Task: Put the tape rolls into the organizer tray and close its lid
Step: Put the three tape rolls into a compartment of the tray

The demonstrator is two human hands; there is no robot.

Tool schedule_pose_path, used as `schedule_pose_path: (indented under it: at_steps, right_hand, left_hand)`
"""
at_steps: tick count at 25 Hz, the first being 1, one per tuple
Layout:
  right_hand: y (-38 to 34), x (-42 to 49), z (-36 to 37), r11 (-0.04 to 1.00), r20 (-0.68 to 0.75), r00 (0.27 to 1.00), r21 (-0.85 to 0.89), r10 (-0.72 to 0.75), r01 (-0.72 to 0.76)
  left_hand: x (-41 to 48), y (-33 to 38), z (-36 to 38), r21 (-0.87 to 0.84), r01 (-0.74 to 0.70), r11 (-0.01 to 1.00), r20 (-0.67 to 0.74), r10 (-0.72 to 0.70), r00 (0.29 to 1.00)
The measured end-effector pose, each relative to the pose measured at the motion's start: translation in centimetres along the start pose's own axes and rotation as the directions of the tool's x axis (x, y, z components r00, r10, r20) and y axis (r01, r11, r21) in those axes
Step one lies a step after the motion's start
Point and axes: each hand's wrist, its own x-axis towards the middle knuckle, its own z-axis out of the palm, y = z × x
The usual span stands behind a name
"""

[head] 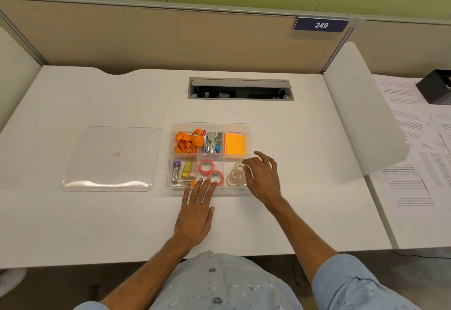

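left hand (195, 214) flat before the organizer tray (246, 128); partition sign (321, 25) reads 249.

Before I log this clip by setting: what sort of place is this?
Most likely an open-plan office cubicle: a white desk with a cable hatch, fabric partition panels carrying a number plate reading 249, and printed papers on the neighbouring desk.

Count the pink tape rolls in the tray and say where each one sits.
2. One pink tape roll lies flat toward the back of the front middle compartment of the organizer tray. The other pink tape roll lies nearer the front, under the left hand's fingertips. None looks hidden.
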Motion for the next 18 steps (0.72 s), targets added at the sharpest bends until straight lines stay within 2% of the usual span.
schedule_pose_path:
  at_steps: [3, 6, 11, 18]
  right_hand:
    - [-0.5, 1.0, 0.1, 0.989, 0.161, 0.986, -0.136, -0.042, 0.064]
    - [-1.1, 1.7, 0.5, 0.977, 0.233, 0.972, -0.203, -0.019, 0.067]
    - [-2.3, 2.4, 1.1, 0.977, 0.291, 0.957, -0.197, -0.016, 0.076]
    - [-1.6, 1.9, 1.1, 0.984, 0.239, 0.971, -0.169, -0.019, 0.061]
  left_hand:
    - [0.0, -0.1, 0.0, -0.008, -0.008, 1.0, -0.001, 0.008, 1.0]
    - [0.0, -0.2, 0.0, -0.008, -0.011, 1.0, 0.01, 0.011, 1.0]
    - [0.0, -0.5, -0.1, 0.0, 0.005, 1.0, 0.027, -0.005, 1.0]
    - [0.0, -0.6, -0.2, 0.014, 0.007, 1.0, 0.033, -0.007, 0.999]
